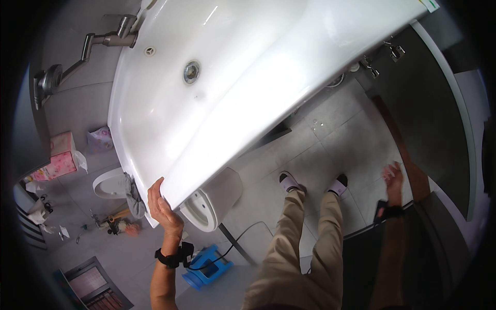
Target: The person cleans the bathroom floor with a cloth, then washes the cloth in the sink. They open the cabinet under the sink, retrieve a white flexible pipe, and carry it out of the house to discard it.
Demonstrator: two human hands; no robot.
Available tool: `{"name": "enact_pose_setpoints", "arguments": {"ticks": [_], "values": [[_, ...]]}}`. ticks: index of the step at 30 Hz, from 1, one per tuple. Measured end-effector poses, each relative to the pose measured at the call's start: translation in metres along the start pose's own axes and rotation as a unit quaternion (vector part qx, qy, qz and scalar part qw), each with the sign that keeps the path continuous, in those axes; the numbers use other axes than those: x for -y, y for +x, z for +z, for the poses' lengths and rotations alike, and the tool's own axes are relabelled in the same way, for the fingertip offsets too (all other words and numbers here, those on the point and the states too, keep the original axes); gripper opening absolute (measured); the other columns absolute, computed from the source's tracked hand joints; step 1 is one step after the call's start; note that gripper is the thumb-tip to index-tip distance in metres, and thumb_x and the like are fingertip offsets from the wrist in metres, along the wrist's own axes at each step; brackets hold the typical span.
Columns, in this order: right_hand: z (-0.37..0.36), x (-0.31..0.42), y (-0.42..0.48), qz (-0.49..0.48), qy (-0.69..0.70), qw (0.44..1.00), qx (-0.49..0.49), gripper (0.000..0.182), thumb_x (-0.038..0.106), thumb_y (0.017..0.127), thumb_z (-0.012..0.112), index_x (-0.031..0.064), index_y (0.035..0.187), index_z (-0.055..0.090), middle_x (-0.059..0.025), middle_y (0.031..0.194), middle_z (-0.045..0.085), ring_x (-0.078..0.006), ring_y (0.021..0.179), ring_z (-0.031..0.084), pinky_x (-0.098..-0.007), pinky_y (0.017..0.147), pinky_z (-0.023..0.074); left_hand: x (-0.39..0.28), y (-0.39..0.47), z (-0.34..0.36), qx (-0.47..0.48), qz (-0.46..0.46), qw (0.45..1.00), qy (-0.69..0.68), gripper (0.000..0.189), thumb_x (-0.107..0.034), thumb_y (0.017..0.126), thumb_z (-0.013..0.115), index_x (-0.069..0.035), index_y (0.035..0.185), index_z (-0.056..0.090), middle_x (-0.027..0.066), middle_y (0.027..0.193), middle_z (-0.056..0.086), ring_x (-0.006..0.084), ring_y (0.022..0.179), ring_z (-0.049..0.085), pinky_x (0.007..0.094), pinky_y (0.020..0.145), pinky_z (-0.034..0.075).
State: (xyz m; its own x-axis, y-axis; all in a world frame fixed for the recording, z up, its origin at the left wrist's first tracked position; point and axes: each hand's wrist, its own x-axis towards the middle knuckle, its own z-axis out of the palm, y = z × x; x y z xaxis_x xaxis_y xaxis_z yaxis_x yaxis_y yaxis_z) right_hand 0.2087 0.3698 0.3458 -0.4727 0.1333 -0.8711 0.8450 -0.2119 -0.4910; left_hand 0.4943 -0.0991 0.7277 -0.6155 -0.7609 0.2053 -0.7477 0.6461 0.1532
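A white ceramic washbasin [232,128] spans the upper view, with a metal drain [191,72] and a small overflow opening [150,51]. My left hand [164,211] grips its near left corner, fingers on the rim. Beside those fingers, a grey cloth [134,195] hangs over the basin's end. My right hand [393,178] hangs low on the right, blurred and empty with its fingers loosely apart, near the brown edge of a dark panel [416,178]. At the basin's back stands a metal faucet [116,37] with a jointed spout.
A toilet [205,209] stands below the basin's left end, with a blue plastic stool [211,263] nearby. Tissue packs [62,157] sit along the left wall. An open cabinet door [430,116] with metal hinges is at right. A black cable [228,248] runs from my left wrist.
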Motion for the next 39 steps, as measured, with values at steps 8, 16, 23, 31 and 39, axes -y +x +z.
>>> {"name": "enact_pose_setpoints", "arguments": {"ticks": [8, 16, 23, 31, 39], "values": [[0.261, -0.06, -0.218, -0.42, -0.418, 0.696, 0.406, 0.071, 0.015, 0.067, 0.074, 0.0051, 0.128, 0.038, -0.0163, 0.123, 0.045, -0.0308, 0.115, 0.044, -0.0354, 0.094, 0.0391, 0.003, -0.001, 0.0, -0.009, 0.007, 1.0, 0.011, 0.048, -0.031, 0.084, 0.026, 0.0, 0.102, 0.057, 0.0179, 0.095, 0.056, 0.0318, 0.089, 0.053, 0.0377, 0.08, 0.04], [0.308, -0.046, -0.278, -0.313, -0.426, 0.681, 0.507, 0.044, 0.014, 0.067, 0.07, -0.0005, 0.106, 0.055, -0.0184, 0.102, 0.059, -0.0326, 0.101, 0.054, -0.0368, 0.087, 0.0428, 0.008, -0.004, 0.0, -0.021, 0.021, 1.0, 0.006, 0.043, -0.027, 0.085, 0.03, -0.004, 0.109, 0.057, 0.0155, 0.097, 0.057, 0.0292, 0.092, 0.053, 0.0365, 0.082, 0.039], [0.213, -0.075, -0.285, -0.38, -0.441, 0.667, 0.464, 0.046, -0.009, 0.058, 0.062, 0.0024, 0.102, 0.058, -0.0166, 0.107, 0.059, -0.031, 0.09, 0.059, -0.0333, 0.073, 0.0483, 0.0, -0.004, -0.008, -0.039, -0.02, 0.996, -0.083, 0.043, -0.021, 0.083, 0.045, -0.008, 0.123, 0.048, 0.0162, 0.114, 0.046, 0.03, 0.106, 0.046, 0.0379, 0.09, 0.038], [0.121, -0.107, -0.321, -0.39, -0.448, 0.659, 0.462, 0.052, -0.022, 0.058, 0.046, -0.0005, 0.103, 0.057, -0.0139, 0.111, 0.059, -0.0311, 0.114, 0.049, -0.0365, 0.095, 0.0404, -0.003, -0.101, -0.055, -0.009, 0.013, 0.972, -0.235, 0.018, -0.009, 0.077, 0.055, 0.001, 0.092, 0.052, 0.0149, 0.091, 0.053, 0.0267, 0.084, 0.051, 0.0342, 0.074, 0.041], [0.052, -0.13, -0.366, -0.347, -0.568, 0.501, 0.554, 0.06, -0.004, 0.07, 0.058, 0.004, 0.127, 0.042, -0.0158, 0.133, 0.04, -0.0292, 0.117, 0.045, -0.0343, 0.094, 0.0419, -0.01, -0.235, -0.054, 0.297, -0.525, 0.635, -0.483, 0.044, -0.017, 0.085, 0.058, -0.004, 0.117, 0.03, 0.012, 0.104, 0.05, 0.0168, 0.083, 0.055, 0.0264, 0.073, 0.045]]}}
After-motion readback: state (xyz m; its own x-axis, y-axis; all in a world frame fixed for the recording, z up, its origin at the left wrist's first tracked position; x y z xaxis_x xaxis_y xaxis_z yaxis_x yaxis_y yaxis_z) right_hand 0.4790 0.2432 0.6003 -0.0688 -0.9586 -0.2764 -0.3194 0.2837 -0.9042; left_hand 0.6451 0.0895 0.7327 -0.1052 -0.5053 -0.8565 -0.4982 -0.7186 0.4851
